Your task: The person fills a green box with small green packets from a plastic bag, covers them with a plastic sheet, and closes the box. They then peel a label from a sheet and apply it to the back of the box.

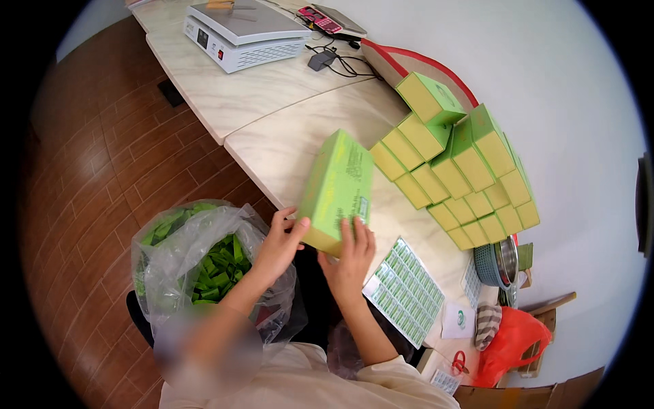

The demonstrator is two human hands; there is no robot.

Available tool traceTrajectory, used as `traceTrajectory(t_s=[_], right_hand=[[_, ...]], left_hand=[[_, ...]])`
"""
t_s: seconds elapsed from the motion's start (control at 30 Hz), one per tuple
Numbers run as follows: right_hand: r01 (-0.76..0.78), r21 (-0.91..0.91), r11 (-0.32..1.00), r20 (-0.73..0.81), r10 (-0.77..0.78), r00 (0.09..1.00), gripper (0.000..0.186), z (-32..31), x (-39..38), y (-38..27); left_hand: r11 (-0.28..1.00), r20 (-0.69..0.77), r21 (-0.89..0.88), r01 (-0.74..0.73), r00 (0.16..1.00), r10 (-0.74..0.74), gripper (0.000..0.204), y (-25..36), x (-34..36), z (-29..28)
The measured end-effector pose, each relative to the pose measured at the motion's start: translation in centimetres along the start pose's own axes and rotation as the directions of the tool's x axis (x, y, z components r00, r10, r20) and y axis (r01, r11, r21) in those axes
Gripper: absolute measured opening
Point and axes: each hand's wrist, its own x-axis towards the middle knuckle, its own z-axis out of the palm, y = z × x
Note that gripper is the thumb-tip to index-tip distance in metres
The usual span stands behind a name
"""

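A long green box (335, 184) with yellow ends lies at an angle over the front edge of the marble-patterned table. My left hand (281, 244) grips its near left corner, and my right hand (347, 257) has its fingers on the near right part. Just right of my right hand lies a sheet of green-and-white labels (405, 290). Below my left hand, a clear plastic bag (160, 266) holds several green packets (219, 279).
Stacked green boxes (477, 163) stand at the right. A white machine (242, 51), cables and a pink device (320, 19) are at the far end. Bowls (487, 266), red scissors (458, 365) and a red bag (511, 344) are at lower right.
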Motion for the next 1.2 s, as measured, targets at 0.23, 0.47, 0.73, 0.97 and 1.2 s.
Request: traceTrajectory(t_s=[0.23, 0.47, 0.73, 0.97, 1.2], right_hand=[[-0.420, 0.582, 0.697, -0.178, 0.613, 0.770, 0.056, -5.3, 2.9, 5.4], [-0.377, 0.914, -0.150, 0.356, 0.741, 0.569, 0.060, -6.9, -0.9, 6.6], [-0.464, 0.865, -0.190, 0.468, 0.635, 0.614, 0.069, -5.9, -1.4, 5.3], [-0.637, 0.740, -0.217, 0.635, 0.538, 0.554, 0.061, -5.7, -2.1, 5.2], [-0.545, 0.805, -0.235, 0.574, 0.542, 0.614, 0.061, -5.0, -1.6, 4.6]], left_hand=[[0.935, 0.153, -0.038, -0.351, 0.923, 0.353, 0.052, 4.4, -1.7, 1.6], [0.973, -0.083, -0.064, -0.223, 0.972, 0.218, 0.061, 1.4, -1.7, -2.0], [0.971, -0.079, -0.166, -0.174, 0.983, 0.163, 0.068, 1.0, -3.4, -4.2], [0.914, -0.159, -0.235, -0.329, 0.941, 0.298, 0.065, 1.6, -3.9, -4.8], [0.904, -0.113, -0.221, -0.365, 0.931, 0.348, 0.075, 0.4, -4.8, -5.4]])
